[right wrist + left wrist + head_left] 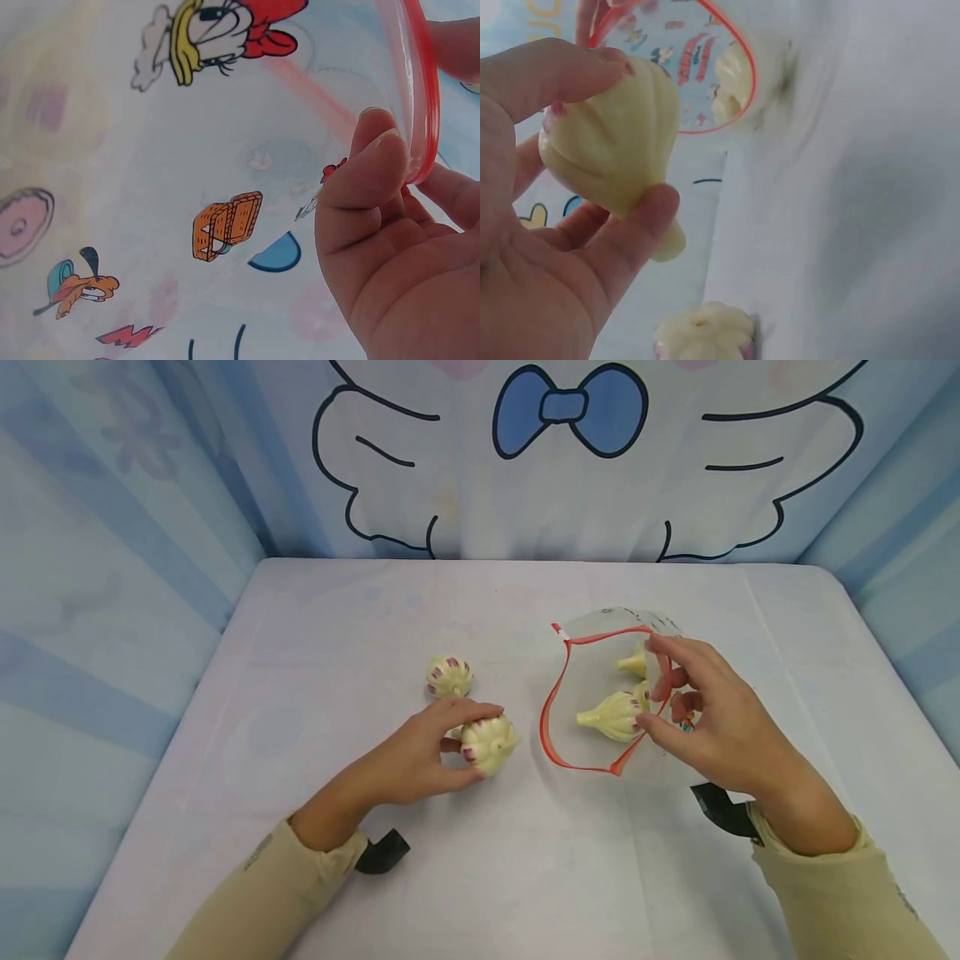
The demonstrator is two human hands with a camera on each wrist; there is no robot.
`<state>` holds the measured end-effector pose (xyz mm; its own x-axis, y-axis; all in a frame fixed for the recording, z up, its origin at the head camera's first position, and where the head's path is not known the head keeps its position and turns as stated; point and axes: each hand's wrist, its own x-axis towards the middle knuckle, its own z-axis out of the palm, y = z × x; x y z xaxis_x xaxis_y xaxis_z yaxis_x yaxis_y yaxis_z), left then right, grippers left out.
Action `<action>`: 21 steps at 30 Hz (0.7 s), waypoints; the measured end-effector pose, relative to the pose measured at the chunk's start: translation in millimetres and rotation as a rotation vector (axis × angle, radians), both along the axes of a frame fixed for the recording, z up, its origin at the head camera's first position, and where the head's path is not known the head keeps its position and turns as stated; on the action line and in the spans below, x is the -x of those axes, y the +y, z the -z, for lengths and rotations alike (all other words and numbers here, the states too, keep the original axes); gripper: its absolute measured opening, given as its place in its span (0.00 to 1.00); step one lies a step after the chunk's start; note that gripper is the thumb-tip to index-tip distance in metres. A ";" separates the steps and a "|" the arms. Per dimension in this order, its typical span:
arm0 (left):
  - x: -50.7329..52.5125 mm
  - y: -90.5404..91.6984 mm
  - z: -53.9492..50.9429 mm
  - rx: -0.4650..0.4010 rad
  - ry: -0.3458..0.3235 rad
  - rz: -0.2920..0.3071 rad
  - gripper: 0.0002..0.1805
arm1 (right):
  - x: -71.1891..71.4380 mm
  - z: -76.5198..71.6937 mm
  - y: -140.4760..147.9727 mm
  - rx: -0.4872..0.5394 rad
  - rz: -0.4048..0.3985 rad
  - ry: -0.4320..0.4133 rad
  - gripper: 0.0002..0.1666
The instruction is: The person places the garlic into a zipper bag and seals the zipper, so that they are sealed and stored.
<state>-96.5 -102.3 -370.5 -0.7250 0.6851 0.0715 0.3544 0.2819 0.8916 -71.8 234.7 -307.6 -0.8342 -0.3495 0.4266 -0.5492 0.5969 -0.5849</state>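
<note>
My left hand (420,756) grips a garlic bulb (487,745), pale yellow with purple streaks, just left of a clear bag. In the left wrist view thumb and fingers curl round this bulb (615,135), its stem jutting out below. With my right hand (720,718) I pinch the red-trimmed rim of the clear printed bag (550,727), whose mouth gapes toward the left hand. Inside the bag lie a garlic bulb (617,717) and another (633,662), partly hidden by the right fingers. Cartoon prints on the bag (142,225) fill the right wrist view.
Another garlic bulb (449,677) sits on the white-covered table (337,635), behind the left hand. Patterned curtains (105,610) hang along the sides and back of the table. A black strap (382,852) sticks out at the left wrist.
</note>
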 end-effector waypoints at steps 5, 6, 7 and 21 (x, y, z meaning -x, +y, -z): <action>2.0 9.3 -6.7 -0.028 0.090 -0.025 0.38 | 0.9 -0.4 -0.4 -0.004 -0.008 0.005 0.48; 2.7 11.6 -8.0 -0.034 0.104 -0.028 0.37 | 1.1 -0.5 -0.5 -0.005 -0.009 0.005 0.48; 3.2 13.9 -9.4 -0.038 0.117 -0.029 0.37 | 1.3 -0.5 -0.7 -0.007 -0.010 0.004 0.48; 9.6 51.0 -14.8 0.012 0.159 -0.106 0.35 | 1.7 -0.2 -1.4 -0.029 -0.023 0.005 0.49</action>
